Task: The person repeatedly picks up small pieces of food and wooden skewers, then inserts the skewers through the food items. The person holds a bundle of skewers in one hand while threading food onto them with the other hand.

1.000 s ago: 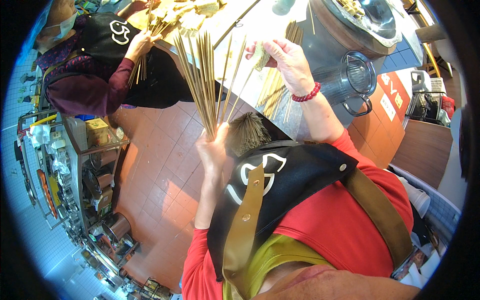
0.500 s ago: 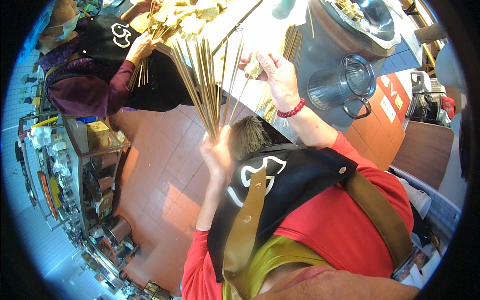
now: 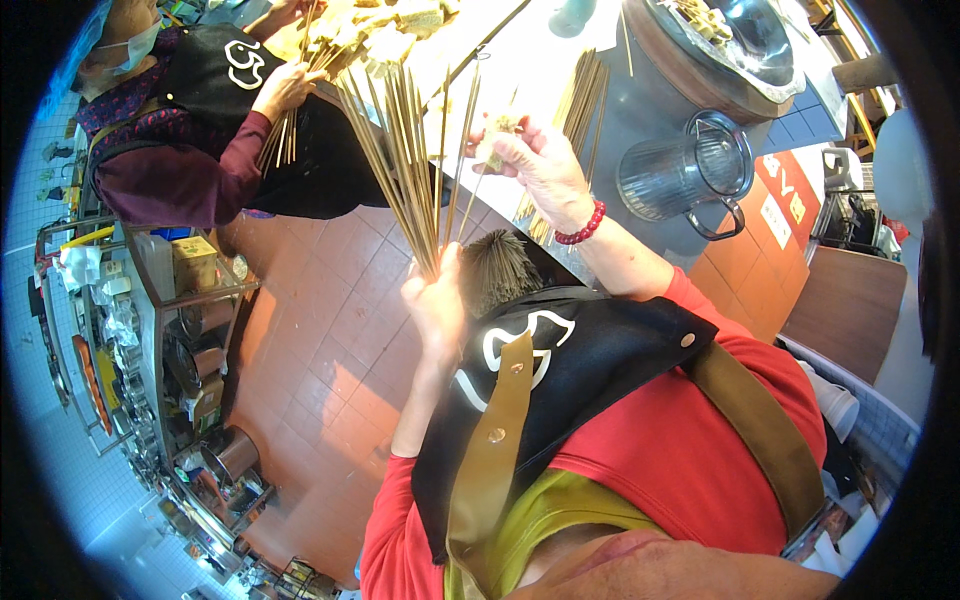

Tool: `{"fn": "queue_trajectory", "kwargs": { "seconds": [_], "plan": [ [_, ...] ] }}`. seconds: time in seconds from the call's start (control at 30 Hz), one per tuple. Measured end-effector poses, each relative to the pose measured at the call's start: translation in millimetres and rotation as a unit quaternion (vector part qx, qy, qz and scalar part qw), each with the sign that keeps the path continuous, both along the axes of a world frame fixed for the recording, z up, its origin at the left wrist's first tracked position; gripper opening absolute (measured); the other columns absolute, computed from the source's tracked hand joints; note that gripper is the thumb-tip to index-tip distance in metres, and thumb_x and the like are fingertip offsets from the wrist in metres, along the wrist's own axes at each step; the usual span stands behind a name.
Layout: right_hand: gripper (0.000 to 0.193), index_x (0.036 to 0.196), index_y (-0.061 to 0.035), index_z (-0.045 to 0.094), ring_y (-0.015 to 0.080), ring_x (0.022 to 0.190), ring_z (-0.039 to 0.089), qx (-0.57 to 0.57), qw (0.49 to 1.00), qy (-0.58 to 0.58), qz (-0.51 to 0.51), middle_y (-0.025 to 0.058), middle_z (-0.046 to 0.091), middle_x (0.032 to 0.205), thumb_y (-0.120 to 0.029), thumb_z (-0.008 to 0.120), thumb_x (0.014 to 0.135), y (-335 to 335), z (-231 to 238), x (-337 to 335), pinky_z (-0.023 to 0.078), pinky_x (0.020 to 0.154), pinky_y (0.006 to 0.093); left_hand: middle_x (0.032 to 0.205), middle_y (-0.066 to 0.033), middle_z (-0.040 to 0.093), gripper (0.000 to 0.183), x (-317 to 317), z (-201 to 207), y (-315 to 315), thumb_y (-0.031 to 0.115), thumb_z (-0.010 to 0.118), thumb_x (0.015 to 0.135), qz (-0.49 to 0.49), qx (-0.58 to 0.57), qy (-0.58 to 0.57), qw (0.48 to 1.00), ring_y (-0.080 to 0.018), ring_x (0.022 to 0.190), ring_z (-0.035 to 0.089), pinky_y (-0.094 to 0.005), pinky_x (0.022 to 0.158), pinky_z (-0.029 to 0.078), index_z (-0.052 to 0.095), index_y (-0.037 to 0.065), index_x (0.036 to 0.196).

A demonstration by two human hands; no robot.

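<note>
My left hand (image 3: 437, 300) is closed round the lower ends of a fanned bundle of thin brown skewers (image 3: 412, 170), which point up and away. Just right of the bundle, my right hand (image 3: 548, 180), with a red bead bracelet at the wrist, pinches a pale yellowish food chunk (image 3: 492, 152). One skewer rises from the left hand to the chunk; whether its tip is inside is hidden by the fingers. Beneath the hands a dense bunch of greyish sticks (image 3: 500, 270) stands against the black apron. More skewers (image 3: 582, 95) lie on the table beyond my right hand.
A clear ribbed pitcher (image 3: 668, 178) and a wide basin (image 3: 700, 70) with pale pieces stand on the right of the table. Food chunks (image 3: 385, 45) lie at the far left. A co-worker's hand (image 3: 285, 90) holds skewers there. A loaded shelf rack (image 3: 200, 295) stands left.
My right hand has moved a little left and down with the chunk, closer to the skewer bundle. The left hand still grips the skewers, nearly in place.
</note>
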State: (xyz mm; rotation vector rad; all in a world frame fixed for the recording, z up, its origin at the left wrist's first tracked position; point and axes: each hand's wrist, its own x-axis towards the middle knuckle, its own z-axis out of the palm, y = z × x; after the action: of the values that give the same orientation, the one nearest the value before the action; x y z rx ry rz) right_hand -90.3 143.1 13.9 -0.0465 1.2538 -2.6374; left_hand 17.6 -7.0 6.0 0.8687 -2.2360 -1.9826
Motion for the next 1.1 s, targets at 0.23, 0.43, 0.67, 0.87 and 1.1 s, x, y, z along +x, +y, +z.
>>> {"fn": "queue_trajectory", "kwargs": {
  "seconds": [0.23,0.43,0.67,0.87,1.1],
  "plan": [
    [0.03,0.114,-0.004,0.05,0.0143,0.091,0.06,-0.027,0.998,-0.021,0.044,0.0035,0.059,0.101,-0.011,0.06,0.087,-6.3,-8.0,6.8,0.051,0.08,0.0308,0.077,-0.0004,0.059,0.012,-0.2,-2.6,4.0,0.01,0.064,0.083,0.004,-0.012,0.001,1.0,-0.0068,0.069,0.051,-0.0227,0.063,0.042,0.064,-0.001,0.088],
    [0.029,0.114,-0.0052,0.05,0.0148,0.091,0.06,-0.001,0.995,-0.035,0.089,0.0055,0.06,0.101,-0.013,0.059,0.087,-2.4,-6.1,6.5,0.05,0.08,0.0305,0.07,0.0019,0.057,0.009,-2.7,-4.6,4.3,0.01,0.064,0.084,0.005,-0.028,0.023,0.999,-0.0036,0.058,0.045,-0.0196,0.052,0.033,0.064,0.001,0.086],
    [0.019,0.101,-0.0061,0.061,0.0121,0.085,0.062,-0.012,0.998,-0.055,0.024,0.0037,0.065,0.092,-0.019,0.052,0.091,6.5,-1.3,-16.3,0.049,0.075,0.0258,0.07,0.0032,0.057,0.01,-3.4,-10.0,7.2,0.007,0.064,0.084,0.009,-0.006,0.059,0.998,-0.0025,0.058,0.046,-0.0186,0.052,0.035,0.064,0.002,0.092],
    [0.027,0.108,-0.0045,0.058,0.0112,0.088,0.061,0.064,0.997,0.009,0.041,0.0048,0.064,0.099,-0.026,0.047,0.095,10.2,-26.2,-60.4,0.048,0.076,0.0245,0.081,0.0016,0.061,0.012,-3.9,-10.0,-5.6,0.008,0.063,0.084,0.007,0.022,-0.029,0.999,-0.0057,0.07,0.052,-0.0207,0.063,0.04,0.064,0.003,0.095],
    [0.041,0.117,0.0007,0.052,0.0184,0.094,0.06,0.399,0.911,0.05,-0.093,0.0108,0.061,0.108,-0.026,0.06,0.087,0.4,-105.3,-235.7,0.049,0.08,0.0288,0.086,-0.0003,0.063,0.013,-8.2,-17.4,-20.4,0.007,0.065,0.082,0.032,0.053,-0.098,0.993,-0.008,0.078,0.056,-0.0222,0.072,0.044,0.064,0.003,0.094]
  ]
}}
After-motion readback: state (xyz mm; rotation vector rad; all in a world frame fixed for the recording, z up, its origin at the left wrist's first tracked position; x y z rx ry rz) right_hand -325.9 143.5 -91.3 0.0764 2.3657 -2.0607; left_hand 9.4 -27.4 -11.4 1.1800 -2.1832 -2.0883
